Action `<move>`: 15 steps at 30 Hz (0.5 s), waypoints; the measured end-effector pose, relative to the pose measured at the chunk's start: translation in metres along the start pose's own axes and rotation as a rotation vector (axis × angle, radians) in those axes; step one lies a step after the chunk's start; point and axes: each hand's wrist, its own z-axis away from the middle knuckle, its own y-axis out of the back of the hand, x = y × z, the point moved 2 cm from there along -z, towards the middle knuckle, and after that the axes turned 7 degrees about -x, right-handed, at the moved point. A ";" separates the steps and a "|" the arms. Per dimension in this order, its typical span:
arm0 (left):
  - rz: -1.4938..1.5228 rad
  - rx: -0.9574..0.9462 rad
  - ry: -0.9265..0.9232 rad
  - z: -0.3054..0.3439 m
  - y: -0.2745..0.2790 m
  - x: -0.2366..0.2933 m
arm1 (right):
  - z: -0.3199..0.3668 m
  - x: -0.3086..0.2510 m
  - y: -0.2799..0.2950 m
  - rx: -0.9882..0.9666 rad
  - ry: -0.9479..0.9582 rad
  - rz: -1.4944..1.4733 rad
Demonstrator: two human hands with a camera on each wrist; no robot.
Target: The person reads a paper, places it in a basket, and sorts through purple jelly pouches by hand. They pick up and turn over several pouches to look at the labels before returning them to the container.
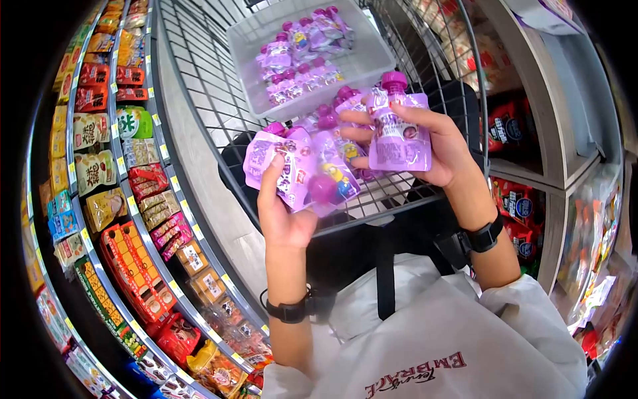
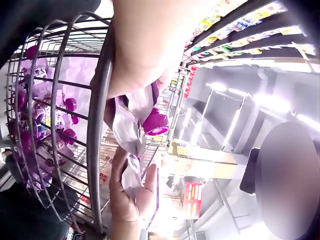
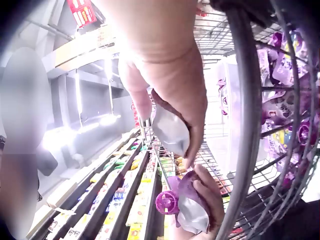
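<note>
Where the store shelves [image 1: 100,199] run along the left side, they carry rows of snack packs in red, yellow and orange. One green pack [image 1: 135,123] bears a big white character, but the other printing is too small to read.

Just right of them, the left hand [image 1: 282,213] is up in front of the wire basket [image 1: 199,100]. Its fingers and thumb are curled around a fan of purple pouches [image 1: 299,169], gripping them at the lower edge. One pouch of this fan shows a yellow cartoon figure [image 1: 340,174], and a magenta cap [image 1: 323,189] points toward the person. The writing on the pouches cannot be read.

Behind, inside the basket, a clear plastic bin [image 1: 242,66] holds more of the same pouches.

To the right, the right hand [image 1: 442,149] holds a single pouch [image 1: 399,136] upright, cap on top, with the fingers closed around its sides. This pouch is just beside the fan, above the basket rim. On each wrist sits a black strap [image 1: 292,310].

Lower down, the pale sweatshirt [image 1: 465,332] has the word "EMBRACE" in dark red, seen upside down. At the far right, a grey shelf unit [image 1: 531,86] keeps red packets [image 1: 522,206] with blue round marks.
</note>
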 end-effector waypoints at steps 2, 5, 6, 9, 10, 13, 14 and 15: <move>-0.021 -0.012 0.014 -0.003 0.004 0.000 | 0.004 0.001 0.002 -0.021 0.072 0.013; -0.108 -0.012 -0.048 -0.006 0.006 -0.001 | 0.011 -0.003 0.006 -0.109 0.121 0.183; -0.125 -0.049 -0.062 -0.006 0.000 -0.001 | 0.012 -0.003 0.007 -0.093 0.136 0.172; -0.109 -0.027 -0.033 -0.007 0.003 -0.001 | 0.014 0.000 0.006 -0.172 0.107 0.186; -0.119 -0.051 -0.040 -0.008 0.002 -0.002 | 0.014 0.000 0.006 -0.172 0.110 0.175; -0.155 -0.046 -0.074 -0.007 -0.004 -0.004 | 0.012 -0.001 0.006 -0.235 0.139 0.179; -0.179 -0.023 -0.094 -0.007 -0.005 -0.003 | 0.011 -0.001 0.007 -0.239 0.137 0.177; -0.193 -0.037 -0.089 -0.006 -0.006 -0.003 | 0.010 -0.002 0.007 -0.252 0.138 0.172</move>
